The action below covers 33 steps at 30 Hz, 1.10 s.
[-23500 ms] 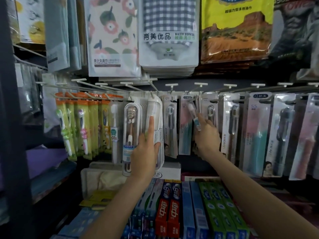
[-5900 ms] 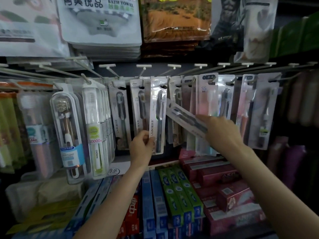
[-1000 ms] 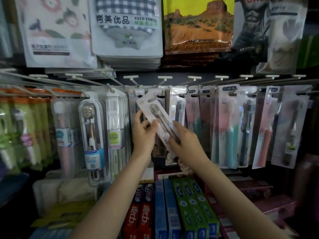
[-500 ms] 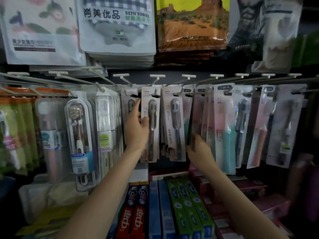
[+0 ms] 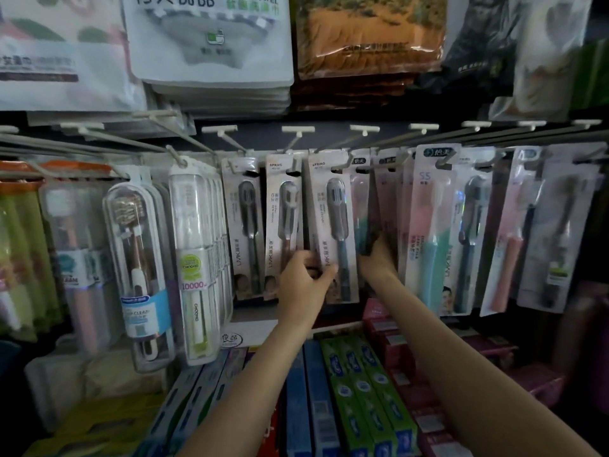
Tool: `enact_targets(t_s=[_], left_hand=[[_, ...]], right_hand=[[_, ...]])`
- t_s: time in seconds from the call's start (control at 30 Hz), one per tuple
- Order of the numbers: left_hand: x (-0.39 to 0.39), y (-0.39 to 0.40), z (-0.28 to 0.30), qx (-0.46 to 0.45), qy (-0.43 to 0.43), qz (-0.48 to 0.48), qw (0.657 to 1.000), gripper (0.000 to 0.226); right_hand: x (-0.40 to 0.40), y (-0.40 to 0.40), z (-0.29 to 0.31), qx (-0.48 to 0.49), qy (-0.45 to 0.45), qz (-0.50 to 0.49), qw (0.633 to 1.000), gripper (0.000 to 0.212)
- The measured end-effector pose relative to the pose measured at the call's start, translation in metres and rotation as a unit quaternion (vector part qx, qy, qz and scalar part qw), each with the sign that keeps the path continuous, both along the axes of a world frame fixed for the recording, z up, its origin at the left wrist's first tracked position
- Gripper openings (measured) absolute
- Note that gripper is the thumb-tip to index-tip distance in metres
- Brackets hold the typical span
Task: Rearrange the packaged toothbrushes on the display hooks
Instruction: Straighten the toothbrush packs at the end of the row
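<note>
Toothbrushes in long card packs [image 5: 333,225] hang upright, heads up, from white hooks [image 5: 298,130] on a dim shop wall, towel packs [image 5: 211,44] stacked above and toothpaste boxes [image 5: 356,384] lying below. Left hand [image 5: 304,285] pinches the lower edge of a grey-brush pack, thumb on its front. Right hand [image 5: 377,258] is curled round the bottom of a dark pack [image 5: 372,219] turned edge-on between neighbours, its fingertips and label hidden, both forearms cut off below.
</note>
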State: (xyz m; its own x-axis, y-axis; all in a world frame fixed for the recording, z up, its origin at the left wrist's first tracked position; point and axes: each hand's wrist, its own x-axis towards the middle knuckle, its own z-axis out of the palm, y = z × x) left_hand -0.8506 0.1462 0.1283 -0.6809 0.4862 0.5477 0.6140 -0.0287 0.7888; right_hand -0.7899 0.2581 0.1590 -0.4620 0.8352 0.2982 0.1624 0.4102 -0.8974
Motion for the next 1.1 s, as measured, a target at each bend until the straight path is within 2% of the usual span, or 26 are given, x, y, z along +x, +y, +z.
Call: enact_targets(t_s=[0.03, 0.1, 0.13, 0.2, 0.23, 0.33, 0.47, 0.57, 1.1], left_hand=[[-0.001, 0.002, 0.000, -0.008, 0.003, -0.006, 1.000, 0.023], [-0.005, 0.006, -0.001, -0.013, 0.005, -0.014, 1.000, 0.026], [-0.007, 0.006, -0.001, -0.011, 0.001, -0.021, 1.000, 0.031], [-0.007, 0.004, -0.002, 0.005, 0.011, -0.042, 0.999, 0.019], [-0.008, 0.001, -0.003, 0.013, 0.021, -0.039, 0.999, 0.011], [-0.013, -0.009, -0.003, 0.025, 0.086, 0.030, 0.996, 0.024], [-0.017, -0.022, -0.001, 0.022, 0.167, 0.095, 0.981, 0.022], [-0.016, -0.026, -0.001, 0.018, 0.184, 0.105, 0.977, 0.021], [-0.013, -0.022, -0.006, 0.036, 0.173, 0.087, 0.980, 0.013]], right_hand=[[0.001, 0.000, -0.001, 0.002, 0.002, 0.005, 1.000, 0.061], [0.004, 0.000, -0.004, 0.011, 0.006, 0.024, 1.000, 0.046], [0.007, 0.000, -0.006, 0.020, 0.009, 0.029, 0.999, 0.042], [0.013, -0.005, -0.008, 0.036, 0.015, 0.023, 0.999, 0.040], [0.016, -0.009, -0.009, 0.042, 0.020, 0.015, 0.999, 0.040], [0.028, -0.023, -0.010, 0.077, 0.037, -0.015, 0.996, 0.049], [0.050, -0.049, -0.021, 0.185, 0.000, -0.042, 0.982, 0.069], [0.065, -0.063, -0.036, 0.254, -0.035, -0.061, 0.965, 0.068], [0.078, -0.052, -0.052, 0.252, -0.115, -0.109, 0.955, 0.068]])
